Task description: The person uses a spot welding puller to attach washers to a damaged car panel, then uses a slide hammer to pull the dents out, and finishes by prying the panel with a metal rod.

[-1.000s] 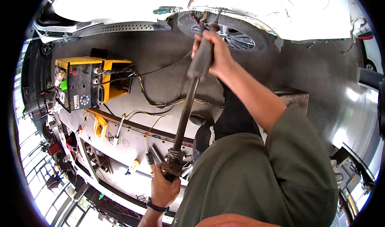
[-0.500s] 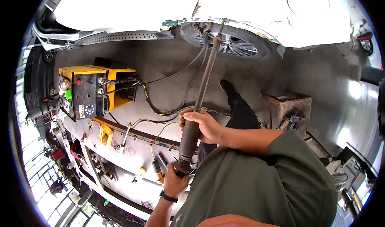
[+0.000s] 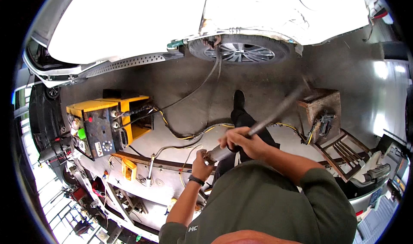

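Observation:
My right hand (image 3: 243, 140) is wrapped round the grey cylinder weight (image 3: 220, 150) of a long steel slide hammer. Its rod (image 3: 277, 108) runs up to the right, blurred, its far end apart from the car. Lower down, my left hand (image 3: 202, 165) grips the tool's back end. Above, the white car (image 3: 124, 20) has a clamp with cables (image 3: 215, 42) at its lower edge over the wheel (image 3: 243, 52), beside a green-handled tool (image 3: 175, 43).
A yellow-and-black machine (image 3: 97, 127) with cables stands at left. At right are a rusty metal box (image 3: 320, 104) and a wooden rack (image 3: 344, 153). Cables cross the floor near my foot (image 3: 238, 97). A dark car (image 3: 45, 115) is at far left.
My right hand first slid down the rod to the back end. The tool's far end has since left the car and swung right, while both hands have moved higher.

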### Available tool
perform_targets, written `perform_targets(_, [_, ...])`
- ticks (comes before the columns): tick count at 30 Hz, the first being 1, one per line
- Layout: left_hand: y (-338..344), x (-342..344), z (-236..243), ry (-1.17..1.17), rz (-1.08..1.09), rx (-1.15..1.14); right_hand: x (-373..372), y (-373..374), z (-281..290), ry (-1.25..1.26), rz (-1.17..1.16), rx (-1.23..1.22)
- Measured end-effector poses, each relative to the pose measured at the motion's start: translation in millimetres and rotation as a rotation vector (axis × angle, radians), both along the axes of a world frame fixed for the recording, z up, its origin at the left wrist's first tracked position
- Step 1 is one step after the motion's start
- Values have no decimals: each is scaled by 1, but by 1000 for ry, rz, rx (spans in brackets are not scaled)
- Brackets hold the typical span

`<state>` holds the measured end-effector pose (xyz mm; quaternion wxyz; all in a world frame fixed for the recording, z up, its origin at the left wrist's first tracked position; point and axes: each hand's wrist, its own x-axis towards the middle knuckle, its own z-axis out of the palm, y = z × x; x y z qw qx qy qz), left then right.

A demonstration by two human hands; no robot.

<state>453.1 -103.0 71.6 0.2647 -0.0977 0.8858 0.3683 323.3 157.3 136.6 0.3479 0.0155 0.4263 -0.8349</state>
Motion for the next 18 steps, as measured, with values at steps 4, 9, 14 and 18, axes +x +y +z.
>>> perform_targets(4, [-7, -74, -42, 58, -234, 69, -13, 21, -13, 37, -118, 156])
perform_targets(9, [2, -178, -10, -99, -85, 237, -49, 65, -49, -213, -592, 448])
perform_targets(14, [-36, -251, 19, -94, -71, 136, -77, 118, -85, -205, -824, 694])
perform_targets(18, [-47, -310, 29, -94, -154, 120, -64, 156, -108, -293, -975, 782])
